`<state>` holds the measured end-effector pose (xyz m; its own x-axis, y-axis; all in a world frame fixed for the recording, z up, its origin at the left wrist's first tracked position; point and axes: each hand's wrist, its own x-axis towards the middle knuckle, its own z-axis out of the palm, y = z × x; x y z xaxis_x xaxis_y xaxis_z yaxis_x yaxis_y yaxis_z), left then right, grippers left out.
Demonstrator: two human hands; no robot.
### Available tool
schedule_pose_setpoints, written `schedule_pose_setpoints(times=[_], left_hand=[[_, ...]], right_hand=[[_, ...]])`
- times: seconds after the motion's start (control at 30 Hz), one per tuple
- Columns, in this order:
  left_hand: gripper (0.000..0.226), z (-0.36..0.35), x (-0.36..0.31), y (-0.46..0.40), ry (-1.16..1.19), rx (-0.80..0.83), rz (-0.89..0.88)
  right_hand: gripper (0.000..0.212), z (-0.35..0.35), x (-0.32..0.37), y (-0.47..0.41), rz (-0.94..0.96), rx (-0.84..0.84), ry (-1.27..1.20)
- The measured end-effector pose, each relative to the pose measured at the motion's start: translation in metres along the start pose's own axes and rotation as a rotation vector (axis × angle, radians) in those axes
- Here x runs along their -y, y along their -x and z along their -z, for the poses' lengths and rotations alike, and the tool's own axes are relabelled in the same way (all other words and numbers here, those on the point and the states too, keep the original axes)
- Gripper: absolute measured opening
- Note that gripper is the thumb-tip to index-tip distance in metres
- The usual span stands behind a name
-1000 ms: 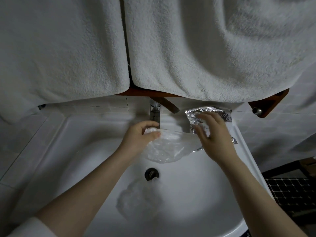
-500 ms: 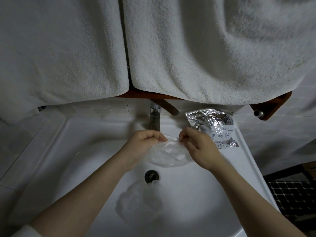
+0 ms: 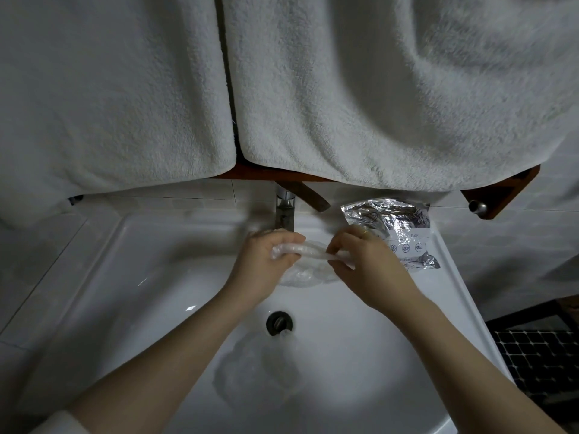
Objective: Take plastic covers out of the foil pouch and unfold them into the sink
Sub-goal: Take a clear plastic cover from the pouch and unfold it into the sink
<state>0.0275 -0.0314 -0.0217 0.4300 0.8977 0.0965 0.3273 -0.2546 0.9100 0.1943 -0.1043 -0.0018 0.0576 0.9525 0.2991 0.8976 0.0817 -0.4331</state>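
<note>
Both hands are on a cover just below the tap, middle of the frame. The left hand grips its bunched left end, fingers curled round it; the right hand pinches the other end, and the film hangs down between them over the sink. This one looks only partly opened, rolled tight along the top edge.

Progress: one cover already lies spread in the basin, lower centre, just below the drain. So I'd call that one done, a second in hand and mid-unfold. The pouch sits on the sink's back ledge, right of centre, just beyond the right hand, crumpled and apparently open.

What's left? Pulling this one flat and laying it down, then any more from the pouch.

Hard to call: whether the pouch holds more covers, since its inside can't be seen. The clear film against white porcelain in dim light blurs both covers' edges. Towels fill the top of the frame and hide the wall behind.
</note>
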Motion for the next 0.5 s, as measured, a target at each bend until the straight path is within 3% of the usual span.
schedule_pose_setpoints(times=[0.1,0.27,0.37,0.5], left_hand=[[0.013,0.001,0.001,-0.003,-0.174,-0.025,-0.096],[0.015,0.013,-0.001,-0.004,0.086,0.099,0.011],[0.022,0.022,-0.003,0.001,0.249,0.143,0.131],[0.021,0.027,0.002,0.006,0.374,0.161,0.151]], right_hand=[[0.008,0.004,-0.003,-0.002,0.05,0.016,0.051],[0.018,0.015,-0.016,-0.005,0.094,0.003,-0.052],[0.008,0.023,-0.017,-0.003,-0.042,0.129,-0.261],[0.019,0.019,-0.022,0.002,-0.232,0.246,-0.563]])
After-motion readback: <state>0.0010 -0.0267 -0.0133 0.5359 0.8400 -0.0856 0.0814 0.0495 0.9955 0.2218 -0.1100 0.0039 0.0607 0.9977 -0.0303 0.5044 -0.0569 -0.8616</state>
